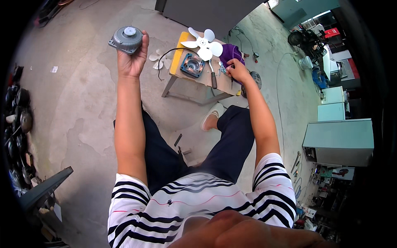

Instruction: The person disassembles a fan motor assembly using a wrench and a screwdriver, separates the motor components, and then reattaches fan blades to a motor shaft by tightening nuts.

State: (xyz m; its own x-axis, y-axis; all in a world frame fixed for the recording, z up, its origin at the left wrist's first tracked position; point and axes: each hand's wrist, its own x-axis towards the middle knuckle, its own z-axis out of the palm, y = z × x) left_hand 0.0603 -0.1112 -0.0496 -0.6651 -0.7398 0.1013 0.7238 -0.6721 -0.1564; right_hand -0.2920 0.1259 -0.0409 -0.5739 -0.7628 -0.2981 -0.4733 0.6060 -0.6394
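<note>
Matt grey metal motor (126,39), glossy white plastic fan blade (204,43), purple cloth (231,53), worn wooden stool top (198,72), rough concrete floor (82,107).

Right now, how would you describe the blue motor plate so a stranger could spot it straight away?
Find the small wooden stool on the concrete floor ahead of the person's knees. On its top, just below the white fan blade and left of the screwdriver, lies the blue plate. It is the only square blue piece there, with a round middle.

A: Clearance over the tabletop (178,62)?
B: Restricted. White fan blade (203,44), blue motor frame (192,65), screwdriver (213,75) and purple cloth (231,53) crowd the surface.
A: Open passage?
B: Bare concrete floor (78,95) left of the tabletop.
</note>
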